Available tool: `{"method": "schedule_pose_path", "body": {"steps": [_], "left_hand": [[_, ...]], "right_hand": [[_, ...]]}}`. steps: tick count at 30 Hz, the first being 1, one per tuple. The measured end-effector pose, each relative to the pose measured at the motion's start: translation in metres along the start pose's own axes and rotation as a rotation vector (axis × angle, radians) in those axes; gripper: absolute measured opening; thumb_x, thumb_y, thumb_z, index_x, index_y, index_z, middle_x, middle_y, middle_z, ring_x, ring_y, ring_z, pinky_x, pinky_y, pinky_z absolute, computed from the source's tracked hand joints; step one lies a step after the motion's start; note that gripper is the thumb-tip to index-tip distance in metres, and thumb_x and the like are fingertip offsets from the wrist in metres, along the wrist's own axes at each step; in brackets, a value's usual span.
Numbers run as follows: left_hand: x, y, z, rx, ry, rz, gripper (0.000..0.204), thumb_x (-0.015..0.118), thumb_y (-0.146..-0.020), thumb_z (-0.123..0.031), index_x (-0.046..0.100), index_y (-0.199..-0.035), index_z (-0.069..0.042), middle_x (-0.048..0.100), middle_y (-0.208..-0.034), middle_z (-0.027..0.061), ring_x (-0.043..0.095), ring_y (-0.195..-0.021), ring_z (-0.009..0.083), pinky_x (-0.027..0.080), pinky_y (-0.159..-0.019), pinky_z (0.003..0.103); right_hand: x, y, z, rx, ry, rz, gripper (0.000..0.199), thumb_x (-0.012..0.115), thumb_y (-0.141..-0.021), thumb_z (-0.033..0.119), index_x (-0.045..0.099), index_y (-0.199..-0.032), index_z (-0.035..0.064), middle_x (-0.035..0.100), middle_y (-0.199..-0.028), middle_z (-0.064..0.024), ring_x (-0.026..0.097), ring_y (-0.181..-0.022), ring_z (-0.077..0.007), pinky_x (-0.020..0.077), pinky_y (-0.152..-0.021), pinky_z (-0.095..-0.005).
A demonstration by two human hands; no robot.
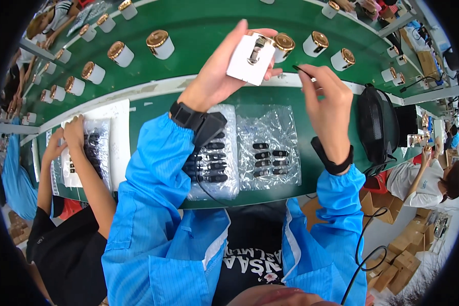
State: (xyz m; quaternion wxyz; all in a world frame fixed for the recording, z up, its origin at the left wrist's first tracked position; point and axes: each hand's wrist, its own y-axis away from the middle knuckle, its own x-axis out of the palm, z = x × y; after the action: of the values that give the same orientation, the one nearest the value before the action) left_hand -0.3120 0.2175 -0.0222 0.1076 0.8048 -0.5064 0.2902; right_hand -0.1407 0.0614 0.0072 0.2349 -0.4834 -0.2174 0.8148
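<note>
My left hand (209, 84), raised over the front rail of the green belt, is closed around a white block-shaped housing (239, 65) with a gold top edge. A slot with dark and metallic parts shows on the face turned toward me. To its right, my right hand (332, 99) pinches a small dark strip-like part (297, 68) between thumb and fingers, apart from the housing. Below the hands, several small black oval parts (261, 155) lie in rows on a clear plastic sheet (245, 115). More black parts rest on bubble wrap (229, 153), partly hidden by my left sleeve.
Several white housings with gold lids (160, 44) stand along the green belt (209, 25). A black mesh bag (377, 122) sits at the right of the bench. At left, a co-worker's hands (74, 133) are over another bubble-wrap sheet. Black cables hang near both my arms.
</note>
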Motion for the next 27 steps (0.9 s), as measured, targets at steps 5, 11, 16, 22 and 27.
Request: {"method": "schedule_pose_path", "body": {"steps": [5, 11, 16, 22, 27], "left_hand": [[0.011, 0.007, -0.018, 0.235, 0.202, 0.004, 0.066, 0.033, -0.113, -0.058, 0.057, -0.140, -0.002, 0.069, -0.099, 0.0142, 0.068, -0.084, 0.0246, 0.056, -0.096, 0.042], [0.014, 0.010, -0.028, 0.288, 0.240, -0.020, 0.068, 0.032, -0.113, -0.058, 0.057, -0.139, -0.001, 0.069, -0.097, 0.0144, 0.065, -0.080, 0.0254, 0.056, -0.093, 0.040], [0.007, 0.012, -0.035, 0.335, 0.204, -0.022, 0.068, 0.032, -0.113, -0.059, 0.057, -0.137, -0.001, 0.068, -0.095, 0.0138, 0.066, -0.080, 0.0249, 0.057, -0.086, 0.039], [0.011, 0.019, -0.040, 0.343, 0.079, -0.119, 0.069, 0.029, -0.112, -0.063, 0.055, -0.139, -0.005, 0.067, -0.100, 0.0121, 0.069, -0.081, 0.0245, 0.059, -0.073, 0.040], [0.007, 0.017, -0.037, 0.301, 0.023, -0.086, 0.070, 0.027, -0.112, -0.064, 0.053, -0.142, -0.007, 0.066, -0.102, 0.0114, 0.070, -0.080, 0.0239, 0.059, -0.066, 0.039]], "right_hand": [[0.031, -0.012, 0.007, -0.171, 0.042, -0.099, 0.023, 0.075, -0.093, -0.002, 0.077, -0.116, 0.0006, 0.069, -0.091, -0.0102, 0.068, -0.073, -0.0136, 0.0545, -0.060, -0.0245], [0.041, -0.028, 0.020, 0.026, -0.429, -0.109, 0.028, 0.075, -0.094, -0.002, 0.075, -0.122, -0.0013, 0.067, -0.092, -0.0051, 0.067, -0.078, -0.0108, 0.0586, -0.066, -0.0247], [0.033, -0.050, 0.026, 0.182, -0.710, 0.030, 0.034, 0.073, -0.096, -0.003, 0.070, -0.131, -0.0023, 0.066, -0.097, -0.0030, 0.068, -0.084, -0.0102, 0.0603, -0.070, -0.0253], [0.007, -0.075, 0.052, 0.132, -0.845, -0.003, 0.035, 0.075, -0.095, 0.000, 0.071, -0.130, 0.0021, 0.072, -0.095, -0.0044, 0.069, -0.081, -0.0104, 0.0597, -0.073, -0.0256], [-0.002, -0.076, 0.061, 0.119, -0.845, -0.018, 0.031, 0.070, -0.099, -0.002, 0.067, -0.130, -0.0029, 0.070, -0.106, -0.0076, 0.071, -0.086, -0.0127, 0.0589, -0.075, -0.0259]]}}
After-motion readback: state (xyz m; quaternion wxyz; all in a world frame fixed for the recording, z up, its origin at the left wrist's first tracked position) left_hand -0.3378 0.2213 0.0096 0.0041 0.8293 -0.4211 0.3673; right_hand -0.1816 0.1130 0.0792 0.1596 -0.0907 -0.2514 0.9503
